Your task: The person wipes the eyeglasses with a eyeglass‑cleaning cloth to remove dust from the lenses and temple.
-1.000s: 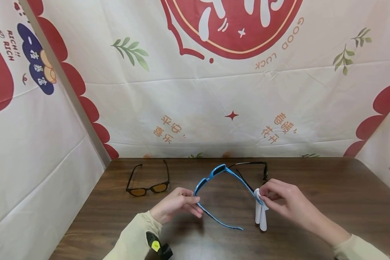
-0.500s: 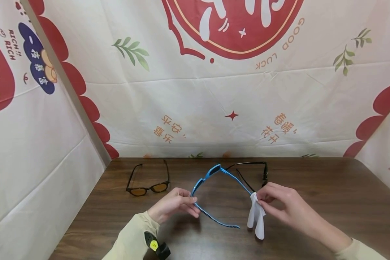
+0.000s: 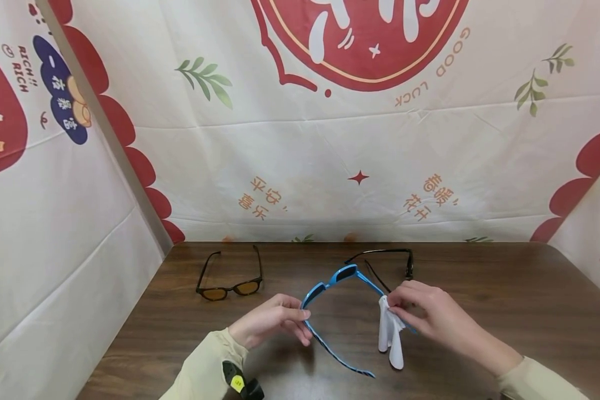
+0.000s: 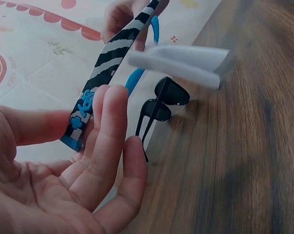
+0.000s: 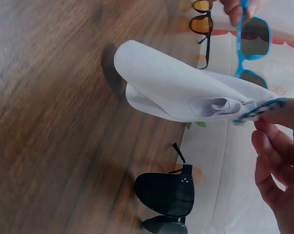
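My left hand [image 3: 275, 319] pinches blue-framed sunglasses [image 3: 343, 273] near one hinge, their temples spread open. In the left wrist view, the temple [image 4: 108, 63] by that hand shows a black-and-white zebra pattern with blue lettering. With thumb and fingers, my right hand [image 3: 432, 308] pinches a white cloth [image 3: 391, 339] around the other temple. The cloth's loose folds hang down over the table, and the blue temple tip shows past it. Dark lenses [image 5: 254, 36] face the right wrist view.
Glasses with amber lenses [image 3: 247, 288] lie at the back left of the wooden table [image 3: 505, 311]. Black sunglasses [image 5: 166, 192] lie behind my right hand, partly hidden by it in the head view. Printed white fabric [image 3: 305, 150] stands behind the table.
My right hand and the cloth have slid left along the temple, away from its tip, which now shows beyond the cloth. The blue sunglasses have dipped slightly in my left hand.
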`<action>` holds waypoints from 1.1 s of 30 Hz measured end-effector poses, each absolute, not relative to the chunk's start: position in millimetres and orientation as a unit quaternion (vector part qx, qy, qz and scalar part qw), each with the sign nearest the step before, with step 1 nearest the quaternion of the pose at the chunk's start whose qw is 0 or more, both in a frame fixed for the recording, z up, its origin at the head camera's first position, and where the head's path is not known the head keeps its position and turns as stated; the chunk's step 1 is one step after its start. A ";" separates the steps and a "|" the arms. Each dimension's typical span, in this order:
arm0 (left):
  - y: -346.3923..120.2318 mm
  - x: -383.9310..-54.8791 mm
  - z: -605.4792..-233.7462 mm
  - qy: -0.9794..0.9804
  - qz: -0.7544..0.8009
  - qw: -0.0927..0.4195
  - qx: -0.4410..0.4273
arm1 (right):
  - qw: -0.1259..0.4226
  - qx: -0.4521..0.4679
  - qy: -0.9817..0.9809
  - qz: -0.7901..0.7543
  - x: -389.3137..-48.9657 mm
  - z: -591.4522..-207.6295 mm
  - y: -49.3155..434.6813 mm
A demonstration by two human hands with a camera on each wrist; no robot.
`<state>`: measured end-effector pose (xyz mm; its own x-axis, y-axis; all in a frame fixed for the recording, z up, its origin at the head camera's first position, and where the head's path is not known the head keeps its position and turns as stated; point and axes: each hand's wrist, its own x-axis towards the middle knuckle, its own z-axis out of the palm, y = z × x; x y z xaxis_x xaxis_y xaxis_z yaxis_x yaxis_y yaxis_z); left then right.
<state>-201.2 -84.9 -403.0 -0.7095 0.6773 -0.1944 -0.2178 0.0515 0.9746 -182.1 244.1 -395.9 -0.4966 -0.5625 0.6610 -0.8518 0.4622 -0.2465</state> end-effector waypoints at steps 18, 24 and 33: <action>-79.5 -190.5 -402.7 0.624 0.628 0.404 0.231 | 0.325 0.424 -0.814 0.228 -195.6 -393.1 228.0; -79.6 -190.0 -403.2 0.618 0.624 0.415 0.238 | 0.334 0.431 -0.808 0.223 -195.2 -394.0 225.6; -86.1 -192.7 -403.7 0.638 0.632 0.386 0.212 | 0.311 0.479 -0.793 0.214 -193.0 -395.3 230.1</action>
<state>-192.7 -86.1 -403.7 -0.6128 0.7578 -0.2241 -0.2175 0.1110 0.9697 -193.0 230.1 -395.3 -0.3490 -0.6259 0.6974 -0.8920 0.4501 -0.0424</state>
